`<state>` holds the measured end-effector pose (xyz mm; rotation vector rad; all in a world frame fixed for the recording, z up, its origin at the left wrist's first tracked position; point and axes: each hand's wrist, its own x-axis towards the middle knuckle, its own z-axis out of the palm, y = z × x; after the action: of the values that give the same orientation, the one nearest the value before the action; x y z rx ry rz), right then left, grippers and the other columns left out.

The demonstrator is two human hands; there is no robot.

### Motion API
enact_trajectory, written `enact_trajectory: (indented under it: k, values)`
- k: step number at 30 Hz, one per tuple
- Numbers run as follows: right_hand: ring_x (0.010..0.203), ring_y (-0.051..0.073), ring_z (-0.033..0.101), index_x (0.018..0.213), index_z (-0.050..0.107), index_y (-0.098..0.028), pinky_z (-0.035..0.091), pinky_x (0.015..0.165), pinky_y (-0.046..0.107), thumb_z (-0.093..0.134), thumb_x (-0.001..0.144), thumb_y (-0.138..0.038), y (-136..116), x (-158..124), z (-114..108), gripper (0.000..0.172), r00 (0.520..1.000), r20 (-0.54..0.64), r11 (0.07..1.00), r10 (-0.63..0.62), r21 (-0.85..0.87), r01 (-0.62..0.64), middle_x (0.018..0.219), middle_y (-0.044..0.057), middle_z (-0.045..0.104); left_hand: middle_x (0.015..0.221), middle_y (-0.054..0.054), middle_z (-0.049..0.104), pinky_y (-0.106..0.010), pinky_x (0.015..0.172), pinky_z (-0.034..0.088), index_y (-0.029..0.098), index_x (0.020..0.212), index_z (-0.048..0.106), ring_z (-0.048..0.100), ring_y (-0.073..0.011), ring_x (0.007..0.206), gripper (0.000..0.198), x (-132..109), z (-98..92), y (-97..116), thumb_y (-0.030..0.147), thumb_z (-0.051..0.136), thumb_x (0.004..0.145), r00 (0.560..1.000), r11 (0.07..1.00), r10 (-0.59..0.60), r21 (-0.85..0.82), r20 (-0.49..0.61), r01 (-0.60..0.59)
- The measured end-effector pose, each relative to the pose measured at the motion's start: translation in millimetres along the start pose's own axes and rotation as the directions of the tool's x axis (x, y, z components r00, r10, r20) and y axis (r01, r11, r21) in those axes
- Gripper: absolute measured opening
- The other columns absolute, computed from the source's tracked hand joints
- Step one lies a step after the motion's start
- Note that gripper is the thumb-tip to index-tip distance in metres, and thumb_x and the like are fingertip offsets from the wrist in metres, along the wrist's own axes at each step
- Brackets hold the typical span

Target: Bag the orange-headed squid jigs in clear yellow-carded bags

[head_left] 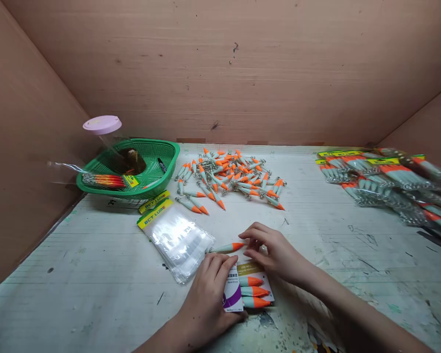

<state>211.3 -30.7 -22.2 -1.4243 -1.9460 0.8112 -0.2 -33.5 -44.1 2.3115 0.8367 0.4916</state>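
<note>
My left hand [209, 294] is closed around a small white carton [233, 294] with purple print, pressing it on the table. Three squid-jig lures [255, 291] with pale green bodies and orange tips lie side by side at the carton, on a white and gold panel [252, 268]. Just beyond them lies a single lure [224, 248], its hooks pointing left. The curved fingers of my right hand [274, 247] are apart around the orange tip of that lure, and no grip on it shows. Farther back is a loose pile of similar lures [220, 179].
Clear bags [178, 240] with yellow BCT LURE headers lie left of centre. Behind them stands a green basket [172, 157] with a pink-lidded jar [103, 125], a pen and a packed bag. Filled lure packs [389, 176] are heaped at right. Brown boards enclose the table.
</note>
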Motion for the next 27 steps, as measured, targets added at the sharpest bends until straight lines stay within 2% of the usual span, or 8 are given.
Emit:
enact_trajectory:
  k: [3,5,7,10,13,16,21,27]
  values:
    - [0.069,0.013,0.056,0.088,0.059,-0.017,0.048,0.063,0.026,0.055,0.078,-0.008,2,18,18,0.014,1.000,-0.007,0.989,-0.029,-0.144,0.028,0.086,0.003,0.055,0.116,-0.014,0.053,-0.052,0.089,0.045,0.018,0.129,0.040,0.048,-0.0317,0.106,0.084,1,-0.8,0,0.030,0.082,0.057,1.000,1.000,0.002,-0.008,0.012,-0.002]
    - [0.069,0.014,0.053,0.078,0.056,-0.018,0.045,0.061,0.026,0.058,0.076,-0.009,5,24,19,0.009,0.999,-0.001,0.985,-0.035,-0.168,0.034,0.080,0.002,0.053,0.116,-0.014,0.053,-0.050,0.090,0.045,0.015,0.127,0.041,0.048,-0.0311,0.106,0.084,1,-1.7,0,0.030,0.083,0.056,1.000,1.000,-0.001,-0.006,0.021,0.001]
    - [0.066,0.013,0.050,0.075,0.053,-0.018,0.043,0.059,0.025,0.058,0.078,-0.013,7,23,10,0.008,0.999,-0.003,0.987,-0.039,-0.154,0.038,0.077,0.001,0.051,0.116,-0.015,0.053,-0.049,0.091,0.045,0.012,0.126,0.043,0.047,-0.0304,0.106,0.085,1,-2.0,1,0.027,0.085,0.053,1.000,1.000,-0.018,-0.002,0.023,0.018]
    - [0.062,0.011,0.048,0.078,0.052,-0.019,0.042,0.056,0.023,0.055,0.084,-0.021,5,3,-19,0.008,0.999,0.024,0.994,-0.028,-0.107,0.031,0.074,0.001,0.052,0.116,-0.014,0.053,-0.047,0.092,0.045,0.013,0.125,0.042,0.046,-0.0299,0.107,0.084,1,-1.0,1,0.025,0.084,0.053,1.000,1.000,-0.025,-0.004,0.013,0.025]
    - [0.062,0.011,0.048,0.080,0.054,-0.019,0.041,0.056,0.023,0.054,0.087,-0.026,1,-24,-45,0.010,0.993,0.117,0.997,0.008,-0.078,0.001,0.074,0.001,0.055,0.115,-0.013,0.054,-0.048,0.090,0.045,0.015,0.126,0.041,0.047,-0.0301,0.107,0.082,1,0.4,1,0.023,0.082,0.056,0.999,0.999,-0.034,-0.011,0.005,0.034]
    - [0.063,0.011,0.049,0.081,0.056,-0.019,0.040,0.056,0.023,0.053,0.087,-0.024,0,-42,-53,0.009,0.978,0.202,0.993,0.051,-0.118,-0.027,0.075,0.002,0.057,0.114,-0.012,0.054,-0.049,0.089,0.046,0.017,0.126,0.042,0.048,-0.0305,0.105,0.080,1,0.4,2,0.025,0.081,0.057,0.999,0.999,-0.045,-0.019,-0.003,0.045]
    - [0.061,0.010,0.048,0.079,0.056,-0.018,0.039,0.054,0.021,0.051,0.085,-0.021,2,-45,-43,0.009,0.975,0.216,0.985,0.051,-0.171,-0.014,0.073,0.002,0.056,0.113,-0.012,0.054,-0.049,0.089,0.046,0.018,0.126,0.042,0.049,-0.0302,0.105,0.077,1,-1.5,2,0.029,0.080,0.060,0.999,0.999,-0.037,-0.019,-0.001,0.037]
    - [0.062,0.012,0.048,0.078,0.056,-0.017,0.038,0.055,0.022,0.049,0.087,-0.018,-5,-28,-17,0.011,0.981,0.174,0.943,-0.091,-0.301,0.141,0.073,0.003,0.054,0.113,-0.013,0.055,-0.047,0.088,0.046,0.016,0.125,0.042,0.049,-0.0296,0.104,0.082,1,-0.4,2,0.028,0.083,0.055,1.000,1.000,-0.001,-0.016,0.011,0.001]
